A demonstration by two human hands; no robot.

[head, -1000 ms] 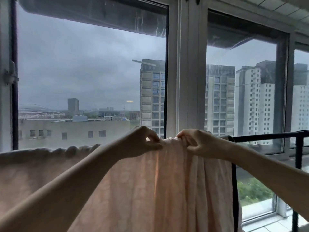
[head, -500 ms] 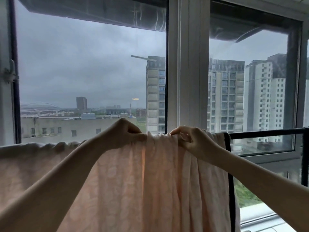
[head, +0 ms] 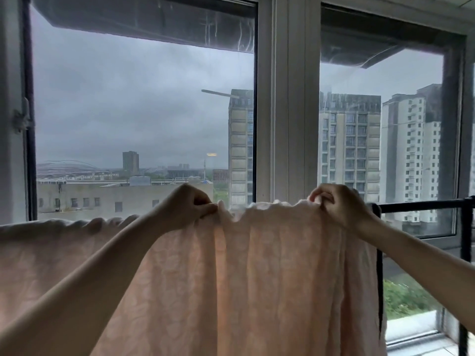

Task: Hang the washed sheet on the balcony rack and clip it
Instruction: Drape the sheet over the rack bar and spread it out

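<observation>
- Pale peach cotton fills the lower part of the view: the sheet (head: 257,278) hangs down in long soft folds, faintly patterned, with light glowing through one vertical strip near its middle.
- Two bare forearms reach up from the bottom corners toward the sheet's top edge.
- The left hand (head: 185,205) has its fingers curled and pinches a gather of cloth at the top edge, thumb pressed against the bunched fabric.
- The right hand (head: 336,204) grips the same edge further along, near the rack's right end, fingers hooked over the ruffled hem.
- Between the hands the hem runs wavy and loose; left of the left hand it goes on in scallops toward the frame's left edge.
- The rack (head: 421,205) shows as a black horizontal bar running out from under the cloth on the right, with a black upright beside the sheet's right edge.
- Behind stands a white window frame (head: 288,124).
- Beyond the glass are tall apartment blocks (head: 349,140) under a heavy grey sky.
</observation>
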